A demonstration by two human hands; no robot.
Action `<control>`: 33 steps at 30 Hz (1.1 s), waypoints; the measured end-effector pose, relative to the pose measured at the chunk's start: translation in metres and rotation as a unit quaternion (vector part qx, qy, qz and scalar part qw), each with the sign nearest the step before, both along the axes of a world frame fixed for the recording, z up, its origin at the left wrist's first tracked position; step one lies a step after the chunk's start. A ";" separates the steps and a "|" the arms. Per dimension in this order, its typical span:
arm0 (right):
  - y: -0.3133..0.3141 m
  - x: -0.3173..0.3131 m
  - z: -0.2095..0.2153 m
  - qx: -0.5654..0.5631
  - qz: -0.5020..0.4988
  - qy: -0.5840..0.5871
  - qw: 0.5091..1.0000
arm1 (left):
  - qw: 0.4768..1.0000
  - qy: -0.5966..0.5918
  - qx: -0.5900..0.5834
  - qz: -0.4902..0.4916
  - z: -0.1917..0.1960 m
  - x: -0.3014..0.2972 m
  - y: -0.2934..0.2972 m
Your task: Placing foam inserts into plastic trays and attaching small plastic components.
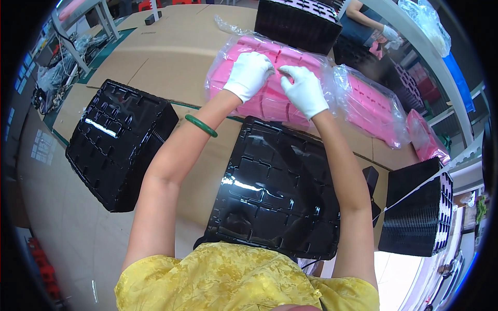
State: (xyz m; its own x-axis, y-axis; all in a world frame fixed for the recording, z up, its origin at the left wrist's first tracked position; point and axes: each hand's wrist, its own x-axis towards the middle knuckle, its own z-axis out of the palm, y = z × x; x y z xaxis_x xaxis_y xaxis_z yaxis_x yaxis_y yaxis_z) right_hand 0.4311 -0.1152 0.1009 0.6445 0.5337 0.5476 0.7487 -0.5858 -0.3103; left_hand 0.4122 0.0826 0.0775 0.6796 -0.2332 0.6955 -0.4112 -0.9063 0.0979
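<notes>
the gloved fingers of my left hand (pixel 248 76) curl inward; those of my right hand (pixel 305 92) are bent, a small gap by the thumb. i can't tell whether either pinches anything. both are over the pink pieces (pixel 270 108), bright, blocky and slotted, which lie on the table just beyond the black tray (pixel 270 192) before me. a clear bag (pixel 228 27) surrounds them. beside it, a second clear bag (pixel 343 80) holds more pink. behind, a black stack (pixel 293 28) shows pink along its top.
</notes>
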 end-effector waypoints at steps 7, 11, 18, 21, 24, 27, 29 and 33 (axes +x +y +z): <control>0.001 -0.009 0.001 -0.223 -0.072 0.121 0.965 | 1.000 -0.026 -0.013 -0.004 -0.005 -0.004 0.005; -0.003 0.001 -0.021 -0.218 -0.047 0.097 0.970 | 0.999 0.023 -0.030 0.003 -0.004 -0.012 0.008; 0.001 0.012 -0.029 -0.183 -0.057 0.119 0.974 | 0.997 0.021 -0.067 -0.010 -0.002 -0.020 0.010; 0.004 0.016 -0.026 -0.189 -0.055 0.100 0.975 | 0.996 0.031 -0.085 -0.013 0.001 -0.026 0.010; -0.001 0.031 -0.006 -0.114 -0.048 0.119 0.985 | 0.996 0.037 -0.081 -0.014 0.007 -0.028 0.010; -0.015 0.058 0.026 0.006 -0.024 0.129 0.991 | 0.993 0.038 -0.113 -0.022 0.020 -0.023 0.002; -0.020 0.070 0.053 0.031 -0.016 0.131 0.991 | 0.993 -0.033 -0.107 -0.025 0.032 -0.009 -0.008; -0.023 0.059 0.109 0.053 0.036 0.128 0.990 | 0.994 -0.009 -0.111 -0.024 0.070 0.019 -0.012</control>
State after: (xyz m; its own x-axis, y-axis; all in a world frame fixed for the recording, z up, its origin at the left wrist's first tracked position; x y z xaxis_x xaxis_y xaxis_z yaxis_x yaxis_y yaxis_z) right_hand 0.4903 -0.1379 0.2096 0.7312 0.5315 0.4275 0.6768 -0.4870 -0.5521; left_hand 0.4317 0.0704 0.1475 0.6580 -0.1045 0.7457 -0.4563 -0.8431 0.2846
